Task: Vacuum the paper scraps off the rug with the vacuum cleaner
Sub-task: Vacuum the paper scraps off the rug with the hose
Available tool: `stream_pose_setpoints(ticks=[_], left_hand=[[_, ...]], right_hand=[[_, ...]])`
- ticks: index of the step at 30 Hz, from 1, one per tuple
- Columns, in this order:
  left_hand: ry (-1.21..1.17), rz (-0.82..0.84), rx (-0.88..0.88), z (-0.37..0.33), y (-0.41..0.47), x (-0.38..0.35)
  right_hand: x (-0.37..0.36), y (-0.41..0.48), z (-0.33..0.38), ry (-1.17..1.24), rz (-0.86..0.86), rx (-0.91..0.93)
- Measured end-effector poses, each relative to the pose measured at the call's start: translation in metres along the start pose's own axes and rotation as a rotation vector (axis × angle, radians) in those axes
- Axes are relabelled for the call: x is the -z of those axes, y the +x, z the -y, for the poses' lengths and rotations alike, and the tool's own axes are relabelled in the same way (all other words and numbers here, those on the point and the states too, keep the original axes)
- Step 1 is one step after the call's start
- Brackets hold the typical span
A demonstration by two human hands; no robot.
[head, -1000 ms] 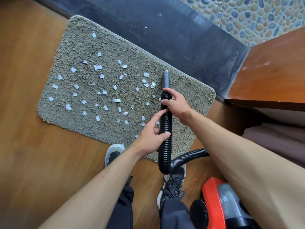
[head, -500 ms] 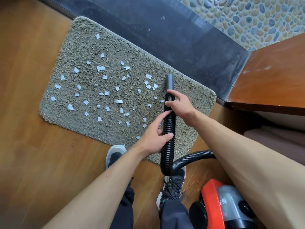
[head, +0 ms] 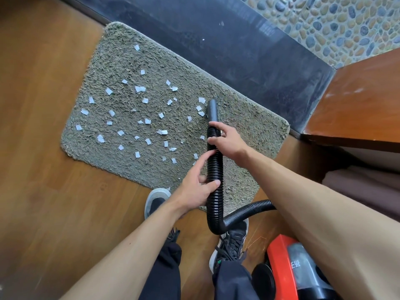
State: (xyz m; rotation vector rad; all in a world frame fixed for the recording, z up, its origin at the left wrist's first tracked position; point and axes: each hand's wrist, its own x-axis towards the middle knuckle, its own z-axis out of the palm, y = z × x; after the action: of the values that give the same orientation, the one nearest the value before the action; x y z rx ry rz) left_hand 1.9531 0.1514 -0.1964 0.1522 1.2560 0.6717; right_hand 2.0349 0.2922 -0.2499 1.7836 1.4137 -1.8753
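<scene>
A grey-green shaggy rug (head: 249,126) lies on the wooden floor, strewn with several white paper scraps (head: 139,89), mostly on its left and middle. A black ribbed vacuum hose (head: 215,169) runs up over the rug and ends in a smooth nozzle (head: 212,108) that points at scraps near the rug's middle. My right hand (head: 229,141) grips the hose just below the nozzle. My left hand (head: 195,190) holds the hose lower down, thumb and fingers round it. The red and grey vacuum body (head: 290,267) stands at the lower right.
A dark stone step (head: 238,40) borders the rug's far side, with a pebble surface (head: 324,22) beyond. A wooden ledge (head: 357,105) juts in at the right. My two shoes (head: 230,241) stand at the rug's near edge. Bare wooden floor (head: 43,148) spreads to the left.
The nozzle has moved a little left across the rug toward the scraps. Both hands keep their hold on the hose. The view has shifted slightly.
</scene>
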Motion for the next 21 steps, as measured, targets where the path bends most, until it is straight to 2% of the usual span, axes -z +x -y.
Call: stream_pose_setpoints(ticks=[11,21], left_hand=[[-0.016,-0.053,0.01,0.001,-0.012,0.026],[0.05,0.026,0.01,0.001,-0.011,0.01]], right_hand=[[-0.029,0.002,0.015,-0.043,0.001,0.053],[-0.012,-0.015,-0.012,0.152,-0.094,-0.013]])
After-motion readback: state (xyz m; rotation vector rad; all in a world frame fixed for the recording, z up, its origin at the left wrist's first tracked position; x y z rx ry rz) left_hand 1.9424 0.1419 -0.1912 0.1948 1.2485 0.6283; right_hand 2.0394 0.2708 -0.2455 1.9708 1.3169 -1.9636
